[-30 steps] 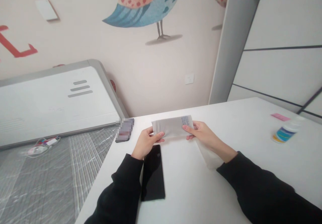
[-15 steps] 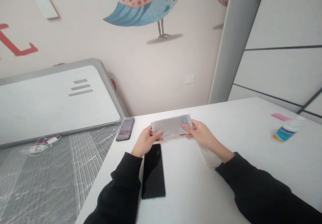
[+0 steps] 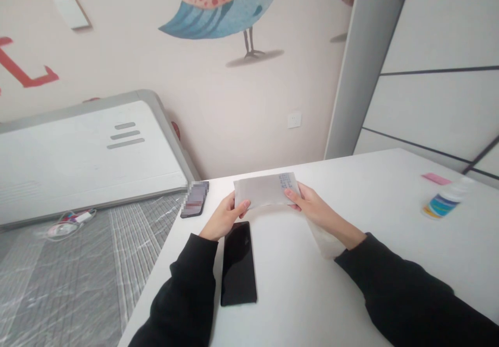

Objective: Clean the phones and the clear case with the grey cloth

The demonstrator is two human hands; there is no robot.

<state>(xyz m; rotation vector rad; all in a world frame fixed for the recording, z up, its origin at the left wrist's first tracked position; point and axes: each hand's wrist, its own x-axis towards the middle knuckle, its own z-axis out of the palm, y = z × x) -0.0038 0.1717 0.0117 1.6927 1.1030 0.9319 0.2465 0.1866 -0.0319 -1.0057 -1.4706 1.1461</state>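
**Step in hand.** A flat pale packet [image 3: 262, 191] is held just above the tabletop [image 3: 296, 295], long side level, near the far edge. The left hand [image 3: 223, 218] pinches its left end between thumb and fingers. The right hand [image 3: 312, 208] pinches the right end, thumb set below a small patch of blue print [image 3: 287, 180]. Judged from the grip, the work is at the holding and presenting stage: the packet is clear of the surface and shows no opening.

**Next move.** Any further handling calls for a firm pinch at both ends, since the packet looks thin and limp, and for keeping it clear of the black phone [image 3: 238, 264] that lies directly below the left wrist.

**Surface.** White tabletop. 1 thin white sheet [image 3: 325, 242] lies under the right wrist. A 2nd phone [image 3: 194, 199] sits at the far left corner. Well to the right are a bottle on its side [image 3: 444, 204] and a pink slip [image 3: 435, 178].

**Room.** The wall [image 3: 117, 51] carries a painted bird [image 3: 226, 4] and 1 socket [image 3: 293, 120]. A large white panel [image 3: 86, 155] leans low at left over a film-covered floor [image 3: 58, 284], with loose cables [image 3: 66, 223] beside it. Grey cabinet fronts [image 3: 429, 103] stand at right.
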